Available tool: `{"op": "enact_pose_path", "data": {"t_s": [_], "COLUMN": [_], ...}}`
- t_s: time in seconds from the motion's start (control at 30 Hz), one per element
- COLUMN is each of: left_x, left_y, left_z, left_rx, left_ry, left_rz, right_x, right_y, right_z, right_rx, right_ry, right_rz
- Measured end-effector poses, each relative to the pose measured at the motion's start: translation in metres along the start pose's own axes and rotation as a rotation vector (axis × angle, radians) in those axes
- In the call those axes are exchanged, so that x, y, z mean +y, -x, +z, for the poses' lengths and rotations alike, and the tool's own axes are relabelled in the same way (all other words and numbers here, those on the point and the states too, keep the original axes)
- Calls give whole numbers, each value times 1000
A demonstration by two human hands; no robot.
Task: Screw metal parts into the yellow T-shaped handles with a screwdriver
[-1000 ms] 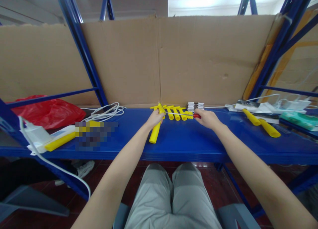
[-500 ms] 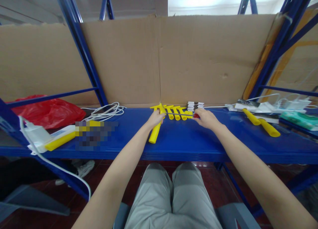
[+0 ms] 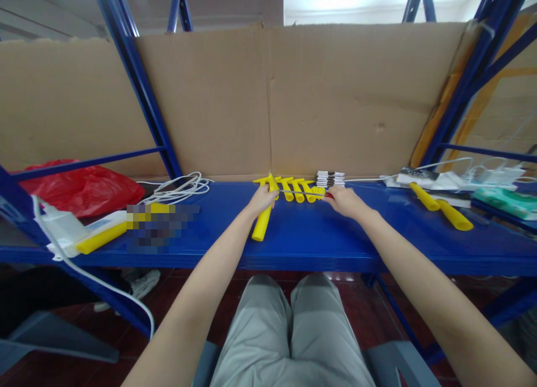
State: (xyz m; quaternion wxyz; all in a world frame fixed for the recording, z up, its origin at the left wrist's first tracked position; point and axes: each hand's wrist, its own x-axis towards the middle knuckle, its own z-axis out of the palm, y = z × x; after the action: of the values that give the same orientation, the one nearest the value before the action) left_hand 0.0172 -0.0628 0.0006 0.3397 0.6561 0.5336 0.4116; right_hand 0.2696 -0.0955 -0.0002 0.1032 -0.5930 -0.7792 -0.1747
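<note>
My left hand (image 3: 263, 199) is closed around a yellow T-shaped piece (image 3: 262, 225), whose tube points toward me over the blue table (image 3: 302, 233). In my right hand (image 3: 342, 199) is a screwdriver (image 3: 300, 193) with a red handle, mostly hidden by the fingers. Its thin metal shaft runs level to the left, and its tip reaches the yellow piece at my left hand. Several similar yellow pieces (image 3: 297, 191) stand in a row just behind the shaft. A stack of small white and black items (image 3: 330, 178) sits beyond my right hand.
Coiled white cable (image 3: 184, 188), a red plastic bag (image 3: 84, 188) and a yellow tube (image 3: 103, 239) lie at the left. Two yellow tubes (image 3: 455, 215) and a green packet (image 3: 505, 203) are at the right. A cardboard wall (image 3: 335, 102) stands behind, between blue posts.
My right hand has turned slightly around the screwdriver handle, and less of the red shows. My left hand and the yellow piece have hardly moved.
</note>
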Motion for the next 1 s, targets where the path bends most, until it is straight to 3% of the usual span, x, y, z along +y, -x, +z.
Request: {"op": "enact_pose_path", "data": {"t_s": [0.1, 0.23, 0.57, 0.73, 1.0], "left_x": [2, 4, -2, 0, 1], "left_y": [2, 4, -2, 0, 0], "left_z": [0, 0, -2, -2, -1], "left_rx": [-3, 4, 28, 24, 19], "left_ry": [-19, -26, -58, -66, -68], "left_rz": [-7, 2, -6, 4, 5], "right_x": [-1, -3, -3, 2, -3], "right_y": [2, 5, 0, 1, 4], "right_z": [-3, -3, 2, 2, 0], "right_rx": [34, -21, -78, -3, -58], "right_ry": [29, 38, -122, -66, -73], "right_rz": [27, 121, 45, -9, 123]}}
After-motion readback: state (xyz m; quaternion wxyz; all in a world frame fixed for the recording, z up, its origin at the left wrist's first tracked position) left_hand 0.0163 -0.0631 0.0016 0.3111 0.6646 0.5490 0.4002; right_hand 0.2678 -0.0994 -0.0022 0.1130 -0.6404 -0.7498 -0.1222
